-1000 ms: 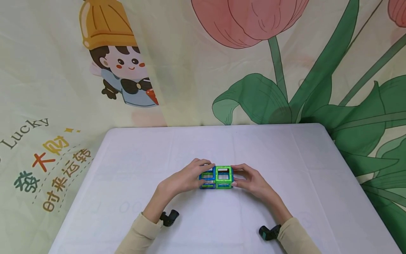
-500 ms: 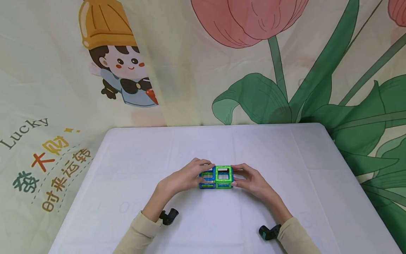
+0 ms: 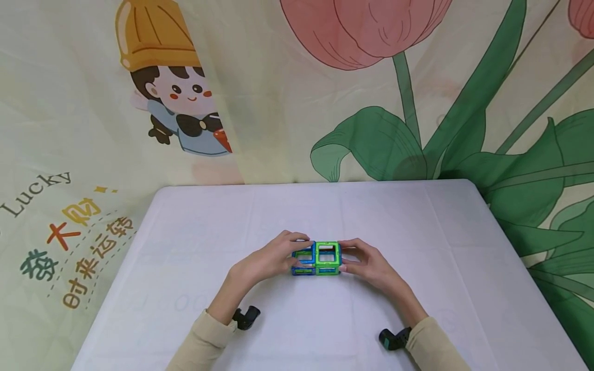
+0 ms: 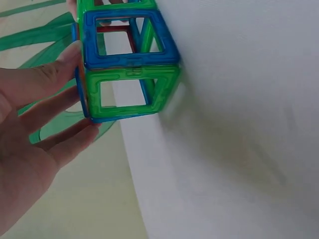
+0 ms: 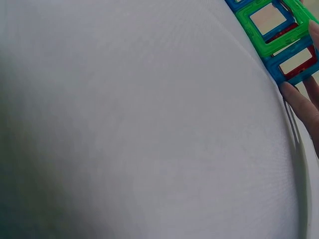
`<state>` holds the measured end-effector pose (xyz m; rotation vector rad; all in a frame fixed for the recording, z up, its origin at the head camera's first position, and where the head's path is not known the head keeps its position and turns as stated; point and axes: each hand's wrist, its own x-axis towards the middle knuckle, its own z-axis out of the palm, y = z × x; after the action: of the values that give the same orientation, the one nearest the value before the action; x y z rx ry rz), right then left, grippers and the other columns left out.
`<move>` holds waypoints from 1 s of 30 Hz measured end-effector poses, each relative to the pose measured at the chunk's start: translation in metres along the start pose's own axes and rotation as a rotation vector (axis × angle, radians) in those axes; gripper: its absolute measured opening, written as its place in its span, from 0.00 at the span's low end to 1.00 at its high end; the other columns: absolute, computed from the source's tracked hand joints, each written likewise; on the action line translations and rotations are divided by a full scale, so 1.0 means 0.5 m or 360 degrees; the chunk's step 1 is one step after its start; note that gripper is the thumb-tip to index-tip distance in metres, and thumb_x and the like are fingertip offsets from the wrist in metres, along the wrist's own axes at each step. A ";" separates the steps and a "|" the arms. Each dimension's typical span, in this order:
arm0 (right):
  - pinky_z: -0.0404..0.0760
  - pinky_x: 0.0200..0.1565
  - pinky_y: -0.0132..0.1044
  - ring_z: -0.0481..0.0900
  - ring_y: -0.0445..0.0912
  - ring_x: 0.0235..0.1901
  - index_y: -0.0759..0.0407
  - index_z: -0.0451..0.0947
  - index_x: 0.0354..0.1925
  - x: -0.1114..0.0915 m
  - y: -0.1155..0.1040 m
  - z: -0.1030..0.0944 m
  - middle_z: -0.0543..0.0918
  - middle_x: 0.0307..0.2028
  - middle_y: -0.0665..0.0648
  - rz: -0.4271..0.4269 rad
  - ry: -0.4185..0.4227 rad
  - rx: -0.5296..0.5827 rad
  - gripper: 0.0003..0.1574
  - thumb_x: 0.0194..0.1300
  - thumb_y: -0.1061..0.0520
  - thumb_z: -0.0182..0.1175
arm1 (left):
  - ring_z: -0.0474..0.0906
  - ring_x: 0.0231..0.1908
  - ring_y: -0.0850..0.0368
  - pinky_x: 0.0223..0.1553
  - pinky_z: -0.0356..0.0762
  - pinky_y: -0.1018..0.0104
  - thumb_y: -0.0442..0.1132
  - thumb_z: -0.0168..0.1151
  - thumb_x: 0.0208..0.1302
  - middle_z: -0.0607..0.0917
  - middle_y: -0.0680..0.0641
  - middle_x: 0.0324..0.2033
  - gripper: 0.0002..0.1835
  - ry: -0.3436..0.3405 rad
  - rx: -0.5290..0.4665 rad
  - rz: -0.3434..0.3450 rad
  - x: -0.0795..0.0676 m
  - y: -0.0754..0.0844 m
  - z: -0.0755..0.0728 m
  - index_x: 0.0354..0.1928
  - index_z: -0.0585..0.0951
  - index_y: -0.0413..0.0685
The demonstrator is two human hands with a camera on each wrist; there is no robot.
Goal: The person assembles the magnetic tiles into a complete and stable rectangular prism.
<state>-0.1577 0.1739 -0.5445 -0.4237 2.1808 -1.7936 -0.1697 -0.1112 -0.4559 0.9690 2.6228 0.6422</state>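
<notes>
A box-like structure of magnetic tiles [image 3: 327,265] stands on the white-covered table, with open square frames in green and blue. My left hand [image 3: 274,257] grips its left end, thumb in front and fingers over the top. At the opposite end my right hand [image 3: 371,263] holds it between thumb and fingers. In the left wrist view, blue and green tiles [image 4: 129,61] face the camera, and some red shows inside. The right wrist view has only a corner of the structure, with a green tile [image 5: 251,35] and my fingertips [image 5: 294,94] against its edge.
A white cloth [image 3: 297,335] covers the table. Behind it hangs a printed backdrop [image 3: 274,103] with flowers and a cartoon figure. Small black cameras [image 3: 247,318] sit at both wrists, below beige sleeves [image 3: 204,337].
Almost nothing differs. My left thumb and wrist have shifted very slightly; both hands stay on the tile structure, which keeps its place.
</notes>
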 end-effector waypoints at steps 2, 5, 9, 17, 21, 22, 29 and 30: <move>0.79 0.61 0.36 0.71 0.59 0.71 0.53 0.72 0.67 0.002 0.001 0.001 0.72 0.69 0.60 0.0011 0.0002 -0.0001 0.37 0.62 0.54 0.74 | 0.69 0.68 0.42 0.69 0.70 0.48 0.31 0.67 0.68 0.75 0.41 0.69 0.27 0.0031 -0.0033 -0.0009 -0.003 -0.007 0.005 0.69 0.76 0.40; 0.79 0.61 0.36 0.72 0.58 0.70 0.51 0.72 0.67 0.003 0.002 0.002 0.72 0.69 0.59 0.0020 0.0009 -0.0016 0.37 0.63 0.54 0.74 | 0.69 0.69 0.42 0.70 0.69 0.46 0.33 0.68 0.68 0.75 0.41 0.69 0.28 0.0082 -0.0129 -0.0051 -0.007 -0.019 0.015 0.69 0.76 0.41; 0.79 0.61 0.37 0.71 0.58 0.71 0.51 0.72 0.67 0.002 0.003 0.003 0.72 0.69 0.59 0.0021 0.0010 -0.0048 0.37 0.63 0.54 0.74 | 0.69 0.70 0.41 0.71 0.67 0.44 0.37 0.71 0.66 0.75 0.40 0.69 0.33 0.0134 -0.0291 -0.0144 -0.009 -0.032 0.031 0.71 0.73 0.41; 0.79 0.60 0.36 0.73 0.57 0.70 0.49 0.73 0.66 -0.003 -0.006 0.003 0.73 0.68 0.57 0.0057 0.0024 -0.0062 0.37 0.62 0.52 0.75 | 0.72 0.69 0.41 0.69 0.70 0.45 0.40 0.75 0.62 0.72 0.40 0.71 0.43 0.0221 -0.0622 -0.0333 -0.020 -0.050 0.058 0.76 0.65 0.45; 0.79 0.61 0.36 0.71 0.58 0.71 0.49 0.72 0.68 -0.002 -0.007 0.006 0.72 0.70 0.58 0.0062 0.0023 -0.0059 0.39 0.62 0.52 0.75 | 0.72 0.69 0.38 0.69 0.70 0.45 0.40 0.75 0.62 0.71 0.39 0.72 0.44 0.0291 -0.0781 -0.0347 -0.028 -0.058 0.068 0.77 0.64 0.43; 0.79 0.61 0.36 0.71 0.57 0.71 0.49 0.71 0.69 -0.003 -0.007 0.007 0.71 0.70 0.57 0.0068 0.0024 -0.0057 0.39 0.62 0.52 0.75 | 0.73 0.69 0.38 0.69 0.71 0.46 0.39 0.75 0.62 0.71 0.38 0.72 0.44 0.0306 -0.0822 -0.0341 -0.030 -0.061 0.071 0.76 0.64 0.42; 0.78 0.62 0.37 0.68 0.59 0.73 0.53 0.69 0.73 -0.005 -0.008 0.008 0.71 0.72 0.60 0.0055 0.0007 -0.0073 0.44 0.63 0.53 0.74 | 0.72 0.68 0.36 0.67 0.73 0.48 0.36 0.71 0.66 0.73 0.35 0.69 0.38 0.0362 -0.1008 -0.0242 -0.035 -0.077 0.092 0.75 0.66 0.39; 0.78 0.62 0.37 0.68 0.59 0.73 0.53 0.69 0.73 -0.006 -0.008 0.008 0.71 0.72 0.60 0.0050 0.0006 -0.0082 0.44 0.64 0.53 0.74 | 0.71 0.69 0.36 0.67 0.73 0.48 0.36 0.71 0.66 0.73 0.35 0.68 0.38 0.0366 -0.1018 -0.0234 -0.036 -0.078 0.094 0.74 0.66 0.39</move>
<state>-0.1534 0.1708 -0.5411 -0.3959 2.2277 -1.7264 -0.1593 -0.1352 -0.5140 0.5232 2.3648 1.4973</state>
